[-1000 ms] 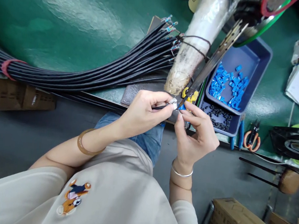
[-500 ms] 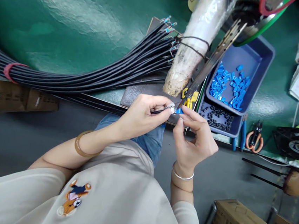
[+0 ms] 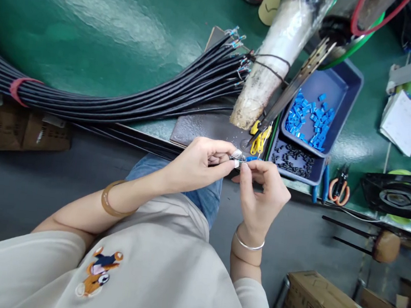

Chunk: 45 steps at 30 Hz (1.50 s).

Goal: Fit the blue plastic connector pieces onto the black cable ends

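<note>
My left hand [image 3: 204, 162] is closed in a pinch around the end of a black cable, most of which my fingers hide. Thin wires [image 3: 240, 159] stick out past my left fingertips. At their far side sits a small blue connector [image 3: 253, 158], partly covered by my right fingers. My right hand [image 3: 265, 186] is pinched at that connector, thumb and index almost meeting my left fingertips. Just above, a slim metal bar [image 3: 287, 91] slants down beside the foil-wrapped duct [image 3: 257, 91]. Yellow-handled tool [image 3: 259, 142] lies close behind my fingers.
A bundle of black cables [image 3: 123, 105] with stripped ends crosses the green table [image 3: 104, 28]. Right of my hands are a bin of blue connectors [image 3: 344, 107] and a tray of small black parts [image 3: 294, 160]. Orange-handled cutters [image 3: 339, 188] lie at the table edge.
My right fingertips have come in closer to my left ones, covering more of the blue connector. The camera view has shifted slightly.
</note>
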Tool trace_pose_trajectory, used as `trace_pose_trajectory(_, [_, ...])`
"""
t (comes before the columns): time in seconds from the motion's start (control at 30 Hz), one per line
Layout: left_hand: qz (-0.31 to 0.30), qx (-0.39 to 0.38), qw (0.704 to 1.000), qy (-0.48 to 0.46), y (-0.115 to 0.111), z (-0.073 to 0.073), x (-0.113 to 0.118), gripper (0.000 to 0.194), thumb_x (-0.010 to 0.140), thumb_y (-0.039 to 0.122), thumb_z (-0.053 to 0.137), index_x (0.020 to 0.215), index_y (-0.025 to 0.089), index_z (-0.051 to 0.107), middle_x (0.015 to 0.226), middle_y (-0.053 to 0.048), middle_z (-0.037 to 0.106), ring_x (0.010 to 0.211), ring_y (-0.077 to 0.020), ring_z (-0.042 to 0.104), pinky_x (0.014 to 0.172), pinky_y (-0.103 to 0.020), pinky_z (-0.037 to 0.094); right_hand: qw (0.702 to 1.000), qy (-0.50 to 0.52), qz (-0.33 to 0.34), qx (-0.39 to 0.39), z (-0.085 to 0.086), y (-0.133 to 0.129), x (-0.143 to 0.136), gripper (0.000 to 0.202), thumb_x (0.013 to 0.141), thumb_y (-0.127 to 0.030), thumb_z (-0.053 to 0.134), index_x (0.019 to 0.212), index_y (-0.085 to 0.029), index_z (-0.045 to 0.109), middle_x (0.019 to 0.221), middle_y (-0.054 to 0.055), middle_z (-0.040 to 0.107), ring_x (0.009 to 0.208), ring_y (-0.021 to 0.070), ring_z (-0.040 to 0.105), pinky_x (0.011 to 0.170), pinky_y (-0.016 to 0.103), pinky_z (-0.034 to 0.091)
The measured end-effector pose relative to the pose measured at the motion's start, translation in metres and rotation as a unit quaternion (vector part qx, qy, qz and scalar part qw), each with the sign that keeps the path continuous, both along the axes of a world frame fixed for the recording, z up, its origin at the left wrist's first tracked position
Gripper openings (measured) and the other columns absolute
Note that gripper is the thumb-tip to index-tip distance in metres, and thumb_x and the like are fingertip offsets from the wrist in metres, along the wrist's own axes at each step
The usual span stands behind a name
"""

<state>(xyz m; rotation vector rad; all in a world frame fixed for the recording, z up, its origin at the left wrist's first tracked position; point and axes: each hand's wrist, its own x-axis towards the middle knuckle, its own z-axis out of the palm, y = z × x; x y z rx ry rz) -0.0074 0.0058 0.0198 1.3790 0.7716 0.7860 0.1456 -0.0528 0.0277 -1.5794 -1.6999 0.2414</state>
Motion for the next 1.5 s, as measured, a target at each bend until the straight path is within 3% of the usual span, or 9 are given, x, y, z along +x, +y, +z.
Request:
trace_pose_trajectory(0.07, [0.011,-0.006,1.0,-0.011,-0.001,-0.001,0.0,0.015,0.084,0.022,0.06,0.074,0.011,0.062,0.056,0.005,0.04,0.051,-0.005,0.034,0.046,-0.019,0.029,0.998,0.047,-0.05,0.004,-0.002,-0.002,0.0,0.003,0.089,-0.021,0.062,0.089,-0.021,0.059,0.065,-0.008,0.06,0.049,0.0059,0.057,0.047,0.018,0.045])
trace_pose_trajectory(0.17, [0.028,-0.024,0.999,-0.023,-0.001,-0.003,0.0,0.018,0.085,0.023,0.06,0.071,0.012,0.06,0.055,0.006,0.037,0.05,-0.0047,0.032,0.045,-0.019,0.026,0.98,0.099,-0.111,0.132,-0.002,-0.002,0.002,0.004,0.086,-0.022,0.065,0.089,-0.022,0.062,0.061,-0.008,0.056,0.041,0.0058,0.05,0.037,0.02,0.036])
trace_pose_trajectory(0.27, [0.034,-0.036,0.998,-0.028,0.001,-0.005,0.001,0.018,0.085,0.024,0.061,0.071,0.013,0.059,0.054,0.006,0.036,0.049,-0.0044,0.031,0.045,-0.019,0.025,0.959,0.147,-0.078,0.23,0.0,-0.001,0.003,0.019,0.088,-0.018,0.059,0.106,-0.024,0.061,0.072,-0.006,0.065,0.04,0.0058,0.052,0.035,0.02,0.037])
trace_pose_trajectory(0.33, [0.037,-0.038,0.998,-0.029,0.003,-0.005,0.002,0.017,0.084,0.023,0.061,0.071,0.013,0.059,0.054,0.006,0.036,0.049,-0.0042,0.03,0.044,-0.019,0.023,0.963,0.147,-0.055,0.22,-0.002,0.0,0.003,0.028,0.09,-0.013,0.055,0.116,-0.024,0.056,0.084,-0.004,0.072,0.048,0.008,0.063,0.041,0.02,0.047])
trace_pose_trajectory(0.43, [0.037,-0.036,0.998,-0.032,0.005,-0.004,0.003,0.016,0.083,0.023,0.061,0.07,0.014,0.058,0.053,0.006,0.036,0.048,-0.0039,0.028,0.043,-0.019,0.021,0.983,0.074,-0.045,0.164,-0.009,0.002,0.003,0.024,0.087,-0.01,0.061,0.106,-0.023,0.06,0.096,0.0,0.076,0.076,0.0149,0.075,0.064,0.028,0.062])
trace_pose_trajectory(0.57, [0.046,-0.032,0.998,-0.039,0.009,-0.003,0.007,0.018,0.083,0.019,0.06,0.066,0.014,0.055,0.053,0.006,0.035,0.047,-0.0036,0.027,0.044,-0.019,0.02,0.986,-0.052,-0.003,0.158,-0.016,0.007,0.002,0.017,0.083,-0.011,0.066,0.095,-0.022,0.062,0.106,0.003,0.075,0.095,0.0168,0.074,0.079,0.03,0.063])
trace_pose_trajectory(0.83, [0.075,-0.047,0.995,-0.043,0.016,-0.002,0.013,0.014,0.08,0.016,0.06,0.067,0.014,0.057,0.054,0.005,0.039,0.048,-0.0037,0.032,0.045,-0.018,0.026,0.989,-0.003,0.01,0.149,-0.019,0.018,0.003,0.015,0.084,-0.011,0.063,0.093,-0.021,0.058,0.109,0.005,0.074,0.092,0.0168,0.074,0.076,0.031,0.064])
trace_pose_trajectory(1.03, [0.094,-0.043,0.994,-0.031,0.016,0.001,0.012,0.009,0.078,0.018,0.063,0.07,0.014,0.061,0.055,0.004,0.043,0.048,-0.0039,0.034,0.044,-0.018,0.028,0.989,-0.007,0.012,0.149,-0.012,0.02,0.003,0.015,0.083,-0.01,0.065,0.092,-0.022,0.06,0.109,0.004,0.074,0.093,0.0181,0.074,0.078,0.033,0.064])
trace_pose_trajectory(1.5, [0.058,-0.057,0.997,-0.002,0.017,0.001,0.008,0.017,0.081,0.022,0.063,0.067,0.013,0.059,0.054,0.004,0.042,0.048,-0.0039,0.033,0.044,-0.018,0.026,0.991,-0.001,0.023,0.134,-0.013,0.018,0.005,0.014,0.083,-0.011,0.064,0.09,-0.022,0.059,0.105,0.003,0.075,0.091,0.0165,0.074,0.075,0.029,0.063])
